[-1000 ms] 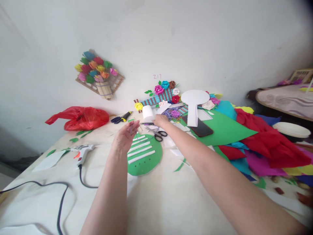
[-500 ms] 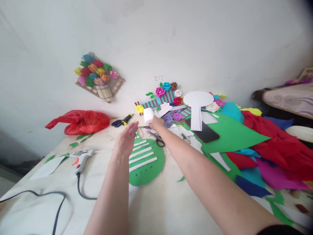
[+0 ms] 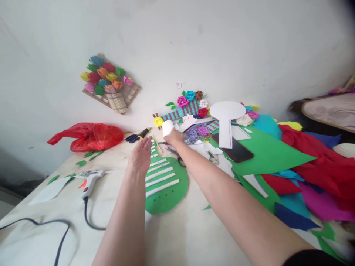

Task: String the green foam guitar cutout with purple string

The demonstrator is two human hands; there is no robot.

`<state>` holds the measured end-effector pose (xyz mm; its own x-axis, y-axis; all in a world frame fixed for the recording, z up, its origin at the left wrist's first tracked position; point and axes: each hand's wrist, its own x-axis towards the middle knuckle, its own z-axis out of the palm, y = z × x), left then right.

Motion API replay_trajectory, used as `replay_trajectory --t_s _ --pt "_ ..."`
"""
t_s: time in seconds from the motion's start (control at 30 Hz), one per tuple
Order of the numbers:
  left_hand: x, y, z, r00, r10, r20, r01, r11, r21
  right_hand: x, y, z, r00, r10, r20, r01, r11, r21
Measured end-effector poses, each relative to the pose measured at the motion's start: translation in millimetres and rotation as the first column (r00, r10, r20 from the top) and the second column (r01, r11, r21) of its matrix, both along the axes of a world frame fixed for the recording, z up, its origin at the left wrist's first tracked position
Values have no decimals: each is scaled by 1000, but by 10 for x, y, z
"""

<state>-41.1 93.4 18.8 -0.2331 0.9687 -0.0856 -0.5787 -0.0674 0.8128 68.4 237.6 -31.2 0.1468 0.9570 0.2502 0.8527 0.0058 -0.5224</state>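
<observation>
Across the flat, striped green board, thin thread trails from the left hand, pinched in its fingers; the right hand touches a smooth roll, grip unclear. Pale worktop spreads before the board's curved edge.

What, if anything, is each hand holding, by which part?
The left hand holds thin string, exact part unclear; the right hand is at the white roll, grip unclear.

Craft wkspace: tbl w/ glue gun, scissors & fake flwrs, 1 wall bouquet.
</observation>
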Motion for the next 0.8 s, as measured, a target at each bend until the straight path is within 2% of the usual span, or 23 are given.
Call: replay_trajectory --t_s 0.27,0.63,0.8 --pt "6 1 -32 999 -28 -22 28 1000 0 173 -21 93 990 129 54 -123 987 -102" --pt "20 22 -69 998 -58 -40 57 998 -10 232 -278 101 999 51 -8 -51 996 -78" --pt "35 33 -84 998 -57 -36 56 998 -18 177 -295 94 998 69 9 -69 997 -34"
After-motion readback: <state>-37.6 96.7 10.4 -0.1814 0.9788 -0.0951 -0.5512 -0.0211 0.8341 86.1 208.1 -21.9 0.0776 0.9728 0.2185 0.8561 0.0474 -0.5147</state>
